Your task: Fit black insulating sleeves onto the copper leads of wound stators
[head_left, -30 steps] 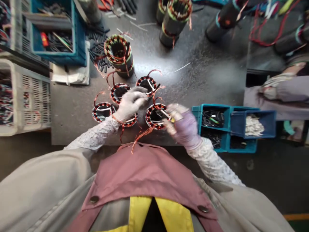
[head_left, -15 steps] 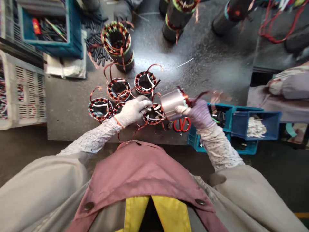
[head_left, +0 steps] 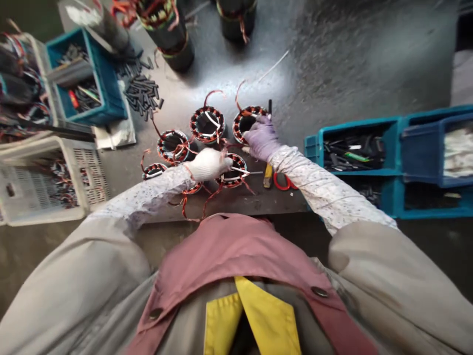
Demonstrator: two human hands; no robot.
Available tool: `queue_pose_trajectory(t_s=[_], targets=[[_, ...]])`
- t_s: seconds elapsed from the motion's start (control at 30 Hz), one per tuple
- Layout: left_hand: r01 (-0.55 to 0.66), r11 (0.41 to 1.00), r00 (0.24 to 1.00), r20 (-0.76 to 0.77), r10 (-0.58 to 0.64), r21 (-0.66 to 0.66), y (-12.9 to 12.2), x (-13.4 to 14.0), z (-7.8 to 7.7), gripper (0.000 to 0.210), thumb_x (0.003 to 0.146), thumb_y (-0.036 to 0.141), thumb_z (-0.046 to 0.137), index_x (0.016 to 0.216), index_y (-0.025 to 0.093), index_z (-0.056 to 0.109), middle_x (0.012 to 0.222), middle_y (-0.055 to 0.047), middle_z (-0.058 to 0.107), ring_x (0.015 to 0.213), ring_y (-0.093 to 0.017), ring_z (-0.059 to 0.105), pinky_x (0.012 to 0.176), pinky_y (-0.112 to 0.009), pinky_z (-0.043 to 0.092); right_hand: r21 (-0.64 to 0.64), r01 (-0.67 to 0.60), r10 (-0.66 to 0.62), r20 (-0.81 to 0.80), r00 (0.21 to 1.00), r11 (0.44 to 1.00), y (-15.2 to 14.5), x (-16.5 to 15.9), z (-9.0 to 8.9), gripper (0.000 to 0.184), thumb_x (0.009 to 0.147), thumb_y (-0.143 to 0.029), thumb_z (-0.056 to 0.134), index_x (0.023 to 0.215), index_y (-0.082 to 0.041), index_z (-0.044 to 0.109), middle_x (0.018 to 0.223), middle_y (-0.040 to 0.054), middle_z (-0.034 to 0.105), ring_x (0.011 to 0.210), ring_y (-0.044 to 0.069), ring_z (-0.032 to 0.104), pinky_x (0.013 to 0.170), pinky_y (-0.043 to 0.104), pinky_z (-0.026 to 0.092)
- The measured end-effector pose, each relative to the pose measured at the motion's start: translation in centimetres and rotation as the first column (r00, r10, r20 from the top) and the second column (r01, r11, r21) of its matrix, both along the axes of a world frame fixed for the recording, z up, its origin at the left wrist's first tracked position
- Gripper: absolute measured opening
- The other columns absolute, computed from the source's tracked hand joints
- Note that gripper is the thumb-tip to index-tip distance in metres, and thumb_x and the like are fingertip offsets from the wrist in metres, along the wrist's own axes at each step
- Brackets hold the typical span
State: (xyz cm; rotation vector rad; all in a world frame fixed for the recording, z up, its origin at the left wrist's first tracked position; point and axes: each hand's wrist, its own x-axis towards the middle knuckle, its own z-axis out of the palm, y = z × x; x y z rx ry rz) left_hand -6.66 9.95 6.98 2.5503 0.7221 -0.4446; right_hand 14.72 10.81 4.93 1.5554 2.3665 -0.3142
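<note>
In the head view several motor stators with copper windings and loose lead wires stand grouped on the grey table. My right hand (head_left: pixel 261 139), in a purple glove, is closed on the near rim of the upper right stator (head_left: pixel 237 129), which stands upright. My left hand (head_left: pixel 209 165), in a white glove, has its fingers pressed together beside the lower right stator (head_left: pixel 242 181), which has white sleeving at its top. Reddish lead wires run close to those fingertips; what they pinch is hidden. Another stator (head_left: pixel 201 111) stands just behind my left hand, with one more (head_left: pixel 162 148) to its left.
Red-handled scissors (head_left: pixel 281 181) and a yellow-handled tool (head_left: pixel 268 175) lie near the front edge. Blue bins (head_left: pixel 321 148) stand at the right. Black tube pieces (head_left: pixel 142 93), a blue crate (head_left: pixel 111 106) and a white basket (head_left: pixel 92 162) are at the left. Taller stators (head_left: pixel 177 56) stand behind.
My right hand has brought the stator it held tilted leftward and set it upright behind the lower right stator. My left hand stays near that lower one. The whole view has shifted.
</note>
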Motion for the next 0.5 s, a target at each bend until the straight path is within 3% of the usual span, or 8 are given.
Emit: queue_pose_trajectory(t_s=[0.13, 0.23, 0.3, 0.4, 0.5], targets=[[-0.202, 0.979, 0.979, 0.008, 0.202, -0.006, -1.8, -2.0, 0.0, 0.037, 0.096, 0.037, 0.044, 0.124, 0.02, 0.062, 0.114, -0.011, 0.068, 0.097, -0.023, 0.066, 0.073, -0.031, 0.046, 0.103, 0.081, -0.062, -0.178, 0.982, 0.991, -5.0, 0.3, 2.7, 0.042, 0.089, -0.032, 0.058, 0.125, -0.012, 0.062, 0.121, 0.0144, 0.066, 0.119, 0.031, 0.052, 0.105, 0.051, 0.032], [-0.197, 0.98, 0.98, -0.016, 0.196, -0.012, -3.0, -2.0, 0.7, 0.059, 0.089, 0.042, 0.059, 0.143, 0.022, 0.043, 0.133, -0.014, 0.057, 0.112, -0.025, 0.061, 0.079, -0.03, 0.048, 0.107, 0.029, 0.006, -0.306, 0.952, 0.994, -10.5, -0.7, 3.7, 0.037, 0.096, -0.034, 0.048, 0.125, -0.016, 0.064, 0.127, 0.0137, 0.064, 0.122, 0.03, 0.05, 0.104, 0.049, 0.032], [-0.174, 0.984, 0.981, -0.088, 0.176, 0.027, -3.4, -1.3, 1.2, 0.068, 0.087, 0.042, 0.062, 0.146, 0.019, 0.038, 0.133, -0.018, 0.056, 0.113, -0.028, 0.061, 0.081, -0.032, 0.05, 0.057, -0.01, 0.027, -0.292, 0.956, 0.998, -13.0, -2.2, 3.4, 0.04, 0.094, -0.04, 0.054, 0.126, -0.018, 0.064, 0.137, 0.0143, 0.059, 0.127, 0.032, 0.046, 0.106, 0.051, 0.03], [-0.213, 0.976, 0.952, -0.214, 0.22, 0.054, -2.9, 0.2, 1.4, 0.042, 0.093, 0.028, 0.047, 0.131, 0.011, 0.055, 0.115, -0.022, 0.065, 0.102, -0.033, 0.067, 0.081, -0.039, 0.051, 0.009, 0.052, -0.049, -0.187, 0.981, 0.999, -14.2, -4.5, 2.3, 0.055, 0.087, -0.044, 0.065, 0.135, -0.017, 0.058, 0.152, 0.018, 0.043, 0.133, 0.037, 0.04, 0.107, 0.056, 0.025], [-0.26, 0.965, 0.938, -0.244, 0.246, -0.027, -1.6, 1.5, 1.3, 0.038, 0.091, 0.016, 0.038, 0.11, 0.002, 0.068, 0.098, -0.025, 0.069, 0.094, -0.033, 0.069, 0.078, -0.042, 0.052, -0.008, 0.106, -0.107, -0.128, 0.986, 0.994, -13.4, -5.8, 1.8, 0.055, 0.085, -0.042, 0.067, 0.134, -0.017, 0.058, 0.156, 0.0181, 0.036, 0.131, 0.038, 0.041, 0.106, 0.056, 0.026]])
